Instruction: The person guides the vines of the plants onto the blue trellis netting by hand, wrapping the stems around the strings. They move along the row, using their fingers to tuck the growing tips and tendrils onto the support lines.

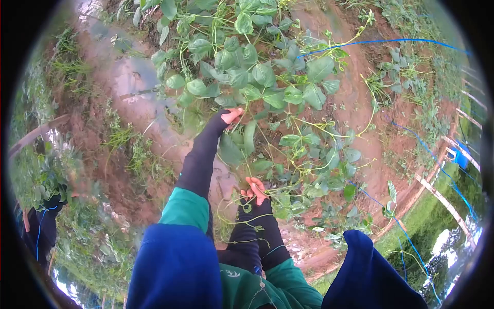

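Observation:
My left hand [233, 115], in a dark sleeve, reaches into the leafy climbing plant [262, 74]. Its fingers are closed together at a thin green stem beneath the broad leaves, though the fingertips are partly hidden. Lower and closer to my body, my right hand [257, 189] has its fingers curled round a thin vine [288, 191]. Loose curling ends of that vine hang over the right sleeve. Several large leaves [242, 144] lie between the two hands.
Muddy soil with a wet patch [133, 77] runs along the left. A blue string [381, 41] crosses at the upper right. Wooden poles [445, 198] and a blue container [459, 156] stand at the right edge. A dark-clothed person [43, 221] shows at far left.

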